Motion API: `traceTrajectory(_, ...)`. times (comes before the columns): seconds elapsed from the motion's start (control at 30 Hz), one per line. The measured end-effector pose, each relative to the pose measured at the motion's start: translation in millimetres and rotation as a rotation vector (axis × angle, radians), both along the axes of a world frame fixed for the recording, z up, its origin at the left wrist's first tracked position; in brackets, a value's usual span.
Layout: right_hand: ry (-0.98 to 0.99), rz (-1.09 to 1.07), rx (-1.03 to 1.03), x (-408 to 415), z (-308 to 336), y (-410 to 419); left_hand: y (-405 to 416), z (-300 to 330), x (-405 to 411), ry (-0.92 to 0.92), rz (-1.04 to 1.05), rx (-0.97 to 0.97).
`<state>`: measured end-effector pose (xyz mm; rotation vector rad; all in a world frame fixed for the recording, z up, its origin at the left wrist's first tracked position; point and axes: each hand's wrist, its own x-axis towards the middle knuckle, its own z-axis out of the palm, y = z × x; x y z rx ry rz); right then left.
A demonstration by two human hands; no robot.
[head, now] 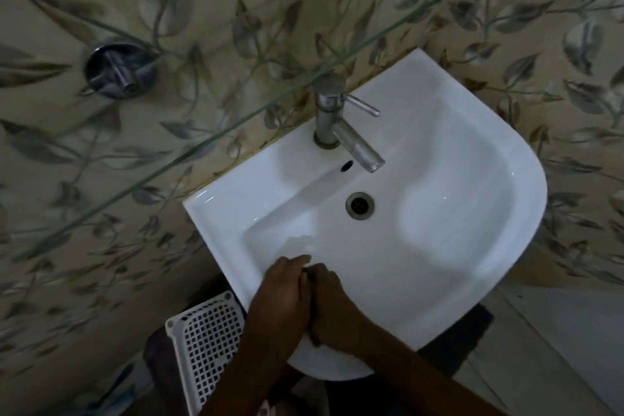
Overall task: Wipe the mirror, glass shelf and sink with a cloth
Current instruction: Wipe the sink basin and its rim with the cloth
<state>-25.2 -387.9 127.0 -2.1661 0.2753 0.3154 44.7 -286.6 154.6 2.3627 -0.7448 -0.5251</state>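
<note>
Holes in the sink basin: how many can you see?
2. The round metal-ringed drain sits at the bottom of the sink; the small dark overflow slot is on the back wall below the tap spout. The hands may hide part of the front.

Place: home bathroom
Signs: white sink (456, 179) with a tap (332, 118), leaf-patterned wall tiles (169, 152) behind it, glass shelf (202, 142) above it

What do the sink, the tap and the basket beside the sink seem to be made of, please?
Sink: likely glazed ceramic, white and glossy with soft reflections.
Tap: metal, dull brushed grey sheen.
Basket: probably white plastic, a moulded grid of holes.
</note>
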Motion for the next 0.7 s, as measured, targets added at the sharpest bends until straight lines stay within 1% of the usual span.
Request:
traceTrajectory(0.03,0.011,-0.096,0.044,7.1,-3.1,3.6,6.3,6.2,4.4,-0.054,0.046,0.009)
traceTrajectory(0.07,0.016,-0.133,0.051,11.1,-9.2,3.5,12.8,11.0,8.7,-0.102,0.078,0.009)
traceTrajectory(0.1,-0.006,-0.126,0.018,12.4,-16.6,1.0,18.5,14.7,12.2,-0.120,0.114,0.004)
traceTrajectory(0.2,-0.020,-0.010,-0.120,-5.0,-32.2,-11.3,31.7,25.4,15.9,-0.074,0.223,-0.028)
traceTrajectory(0.27,-0.002,-0.015,-0.189,-22.8,-35.4,-14.7,38.3,30.0,15.3,-0.063,0.240,-0.043)
traceTrajectory(0.3,0.002,-0.026,-0.188,-29.5,-36.4,-14.6,41.6,31.2,14.9,-0.057,0.250,-0.057)
traceTrajectory(0.33,0.004,-0.030,-0.182,-31.6,-33.9,-12.8,44.4,32.5,15.0,-0.041,0.268,-0.064)
traceTrajectory(0.4,-0.020,-0.075,-0.081,-24.7,-19.3,-4.1,50.3,33.4,16.7,-0.031,0.293,-0.080)
traceTrajectory(0.5,-0.150,-0.150,0.043,-1.0,-1.5,19.0,58.9,36.0,18.3,0.000,0.333,-0.083)
traceTrajectory(0.6,-0.282,-0.184,-0.024,18.5,3.3,44.0,64.5,39.1,22.0,-0.007,0.380,-0.086)
traceTrajectory(0.67,-0.327,-0.164,-0.158,32.3,8.4,59.8,66.1,41.6,27.3,-0.051,0.389,-0.102)
traceTrajectory(0.7,-0.377,-0.105,-0.254,40.7,9.3,64.9,66.3,42.6,30.8,-0.071,0.398,-0.099)
